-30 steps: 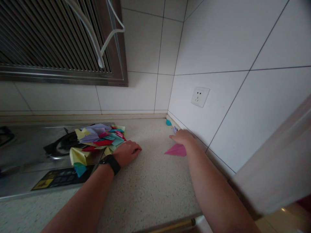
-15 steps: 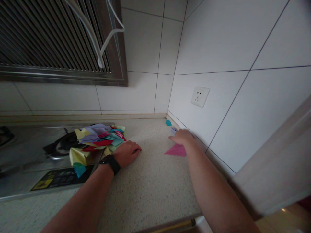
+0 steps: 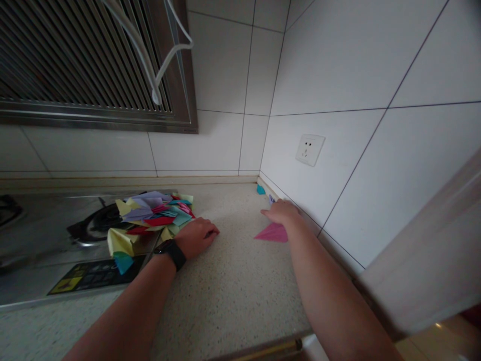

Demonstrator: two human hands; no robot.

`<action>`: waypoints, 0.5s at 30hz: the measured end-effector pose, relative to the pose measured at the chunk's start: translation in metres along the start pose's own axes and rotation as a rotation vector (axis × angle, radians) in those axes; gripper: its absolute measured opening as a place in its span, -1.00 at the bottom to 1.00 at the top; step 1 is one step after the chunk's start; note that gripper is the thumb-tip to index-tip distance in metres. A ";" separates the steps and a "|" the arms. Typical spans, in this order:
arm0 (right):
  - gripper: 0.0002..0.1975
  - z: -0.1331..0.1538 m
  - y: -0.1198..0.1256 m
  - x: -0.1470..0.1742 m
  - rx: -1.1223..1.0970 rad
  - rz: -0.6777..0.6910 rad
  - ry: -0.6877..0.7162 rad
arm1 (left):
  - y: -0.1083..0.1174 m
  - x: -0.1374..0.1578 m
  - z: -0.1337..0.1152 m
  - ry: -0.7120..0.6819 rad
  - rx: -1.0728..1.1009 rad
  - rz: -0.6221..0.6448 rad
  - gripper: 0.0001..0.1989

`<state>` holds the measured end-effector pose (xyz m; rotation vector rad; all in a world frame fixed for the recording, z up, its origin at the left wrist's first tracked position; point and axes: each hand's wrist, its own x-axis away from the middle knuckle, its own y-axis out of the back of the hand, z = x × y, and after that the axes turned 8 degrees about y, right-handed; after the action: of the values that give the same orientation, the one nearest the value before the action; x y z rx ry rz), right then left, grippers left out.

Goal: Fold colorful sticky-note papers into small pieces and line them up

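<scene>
My left hand (image 3: 197, 237), with a black watch on the wrist, rests on the counter. Its fingers are curled in and nothing shows in them. Against that hand lies a heap of folded coloured papers (image 3: 150, 208), in purple, yellow, red, teal and pink. Over at the right wall is my right hand (image 3: 282, 211), thumb pointing left and the other fingers mostly hidden. A small purple folded paper (image 3: 271, 199) pokes out at its fingers, which seem closed on it. Just below that hand, partly covered by it, lies a pink folded paper (image 3: 272, 232).
A small teal paper (image 3: 260, 189) lies in the back corner. The heap spreads over a gas hob (image 3: 30, 235) on the left. A slatted range hood (image 3: 93, 120) hangs above, with a white cable (image 3: 156, 90). On the right wall is a socket (image 3: 310, 150).
The purple paper by my right hand has shifted and turned slightly towards the right wall. Both hands are almost where they were.
</scene>
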<state>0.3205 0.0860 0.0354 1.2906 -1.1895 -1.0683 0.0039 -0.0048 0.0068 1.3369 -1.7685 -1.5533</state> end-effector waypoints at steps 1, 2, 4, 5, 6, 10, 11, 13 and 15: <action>-0.19 0.000 0.000 0.000 0.008 -0.012 -0.001 | 0.000 0.000 0.000 -0.001 0.001 0.000 -0.75; -0.21 -0.001 0.001 0.000 0.020 -0.024 0.001 | 0.000 0.000 0.000 0.001 0.002 -0.001 -0.75; -0.25 -0.001 0.001 0.001 0.029 -0.032 0.008 | 0.000 0.000 0.000 0.006 0.000 -0.001 -0.75; -0.27 -0.002 0.002 0.002 0.032 -0.031 0.014 | 0.000 0.000 0.000 0.008 -0.002 0.000 -0.75; -0.28 -0.002 0.002 0.002 0.036 -0.030 0.018 | 0.000 -0.001 0.000 0.010 -0.003 0.001 -0.75; -0.29 -0.003 0.004 0.005 0.046 -0.027 0.016 | 0.000 -0.001 0.001 0.003 0.000 0.004 -0.75; -0.29 -0.003 0.004 0.006 0.047 -0.027 0.021 | 0.000 -0.001 0.001 0.002 0.001 0.003 -0.75; -0.29 -0.003 0.004 0.007 0.045 -0.026 0.043 | -0.001 -0.001 0.001 0.005 -0.002 -0.002 -0.76; -0.29 -0.002 0.004 0.008 0.041 -0.024 0.076 | -0.001 0.000 0.001 0.009 -0.004 -0.009 -0.76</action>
<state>0.3228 0.0780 0.0394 1.3685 -1.1463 -1.0081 0.0039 -0.0039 0.0055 1.3493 -1.7558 -1.5524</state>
